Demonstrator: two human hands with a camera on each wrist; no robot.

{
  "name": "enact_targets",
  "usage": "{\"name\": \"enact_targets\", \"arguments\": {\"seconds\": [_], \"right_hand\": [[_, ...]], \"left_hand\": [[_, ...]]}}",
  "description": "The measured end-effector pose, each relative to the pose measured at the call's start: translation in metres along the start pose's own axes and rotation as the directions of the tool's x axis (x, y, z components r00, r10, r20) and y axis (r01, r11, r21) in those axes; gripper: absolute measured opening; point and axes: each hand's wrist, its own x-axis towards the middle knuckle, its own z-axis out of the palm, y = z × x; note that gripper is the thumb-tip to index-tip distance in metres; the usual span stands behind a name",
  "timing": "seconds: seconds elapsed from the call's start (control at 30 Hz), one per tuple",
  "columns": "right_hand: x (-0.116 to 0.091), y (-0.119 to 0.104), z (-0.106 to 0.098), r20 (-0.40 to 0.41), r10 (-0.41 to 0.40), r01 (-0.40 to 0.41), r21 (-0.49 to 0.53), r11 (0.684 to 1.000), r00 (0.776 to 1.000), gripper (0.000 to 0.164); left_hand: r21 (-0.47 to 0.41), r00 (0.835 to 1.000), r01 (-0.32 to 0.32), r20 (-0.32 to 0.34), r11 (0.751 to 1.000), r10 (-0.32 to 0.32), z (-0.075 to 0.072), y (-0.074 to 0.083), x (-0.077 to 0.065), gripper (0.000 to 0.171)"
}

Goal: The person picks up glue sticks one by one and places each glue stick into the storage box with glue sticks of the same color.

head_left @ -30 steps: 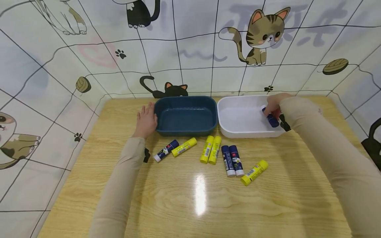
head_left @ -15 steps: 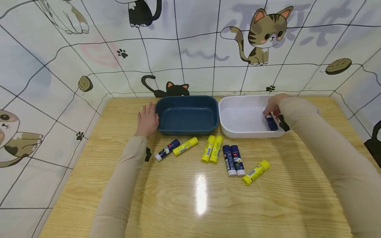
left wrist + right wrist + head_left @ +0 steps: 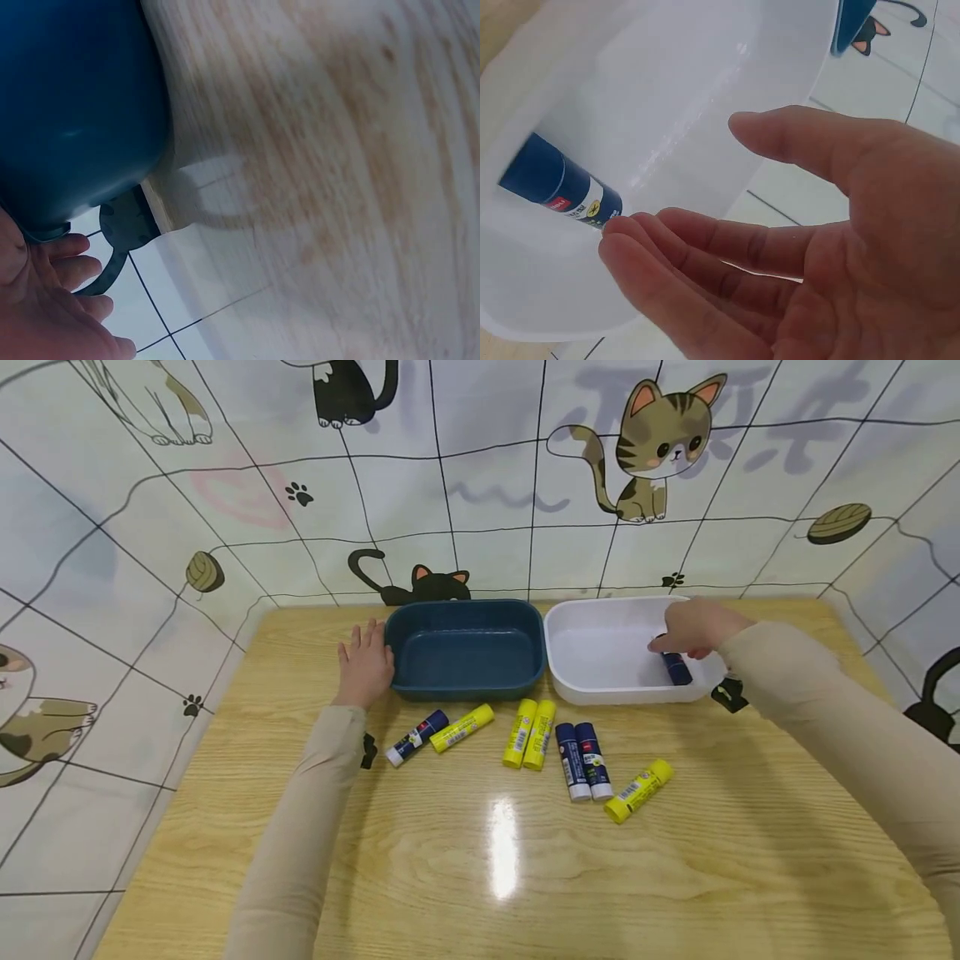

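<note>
The right hand [image 3: 701, 622] is positioned over the right end of the white tray [image 3: 600, 647]. Its thumb is separated from the lightly bent fingers by a wide gap. The enclosed navy glue stick [image 3: 677, 670] is laid on its side inside the white tray, at the right end, with one end overlapped by the fingertips; whether it is touched cannot be told. The right forearm is covered by a beige sleeve [image 3: 840, 718].

The left hand [image 3: 363, 668] is placed to the left of the white tray, beyond the blue tray [image 3: 468, 664], with its fingers spread at that tray's left end wall. The blue tray is set directly beside the white tray, on its left.

Further glue sticks are laid on the wooden table [image 3: 390, 868]. In front of the white tray, a lone yellow stick [image 3: 639, 791] is placed at a slant; nearer the tray's left end, a navy pair [image 3: 594, 762] is arranged side by side. Just left of the white tray's front, a yellow pair [image 3: 519, 732] is aligned. Farther left of the white tray, a slanted yellow stick [image 3: 462, 728] and an outer navy stick [image 3: 417, 737] are located close together. Behind the white tray, a cat-patterned covering [image 3: 495, 543] is displayed.
</note>
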Motion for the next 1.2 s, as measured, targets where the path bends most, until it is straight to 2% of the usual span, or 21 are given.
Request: {"name": "enact_targets", "arguments": {"seconds": [0.13,0.43,0.57,0.7,0.83,1.2], "right_hand": [[-0.012,-0.006,0.007,-0.043,-0.033,0.030,-0.065,0.997,0.999,0.035],[-0.029,-0.019,0.020,-0.153,-0.130,0.122,-0.058,0.991,0.980,0.035],[-0.037,-0.028,0.023,-0.178,-0.150,0.143,-0.054,0.988,0.973,0.033],[-0.046,-0.040,0.027,-0.191,-0.151,0.145,-0.048,0.988,0.970,0.032],[-0.053,-0.051,0.037,-0.199,-0.187,0.182,-0.041,0.982,0.962,0.031],[-0.065,-0.069,0.071,-0.135,-0.197,0.209,0.081,0.974,0.971,0.024]], "left_hand": [[-0.004,1.000,-0.002,0.001,1.000,0.002,-0.001,0.001,-0.001,0.052],[0.020,1.000,0.010,0.003,1.000,-0.010,0.000,0.002,-0.001,0.051],[0.029,1.000,0.014,-0.003,0.999,-0.014,0.000,0.003,0.000,0.050],[0.028,1.000,0.019,0.002,0.999,-0.019,0.000,0.003,-0.001,0.050],[0.025,1.000,0.027,0.004,0.999,-0.027,-0.002,0.004,-0.001,0.051],[0.033,0.999,0.035,0.005,0.999,-0.035,0.001,0.003,0.000,0.051]]}}
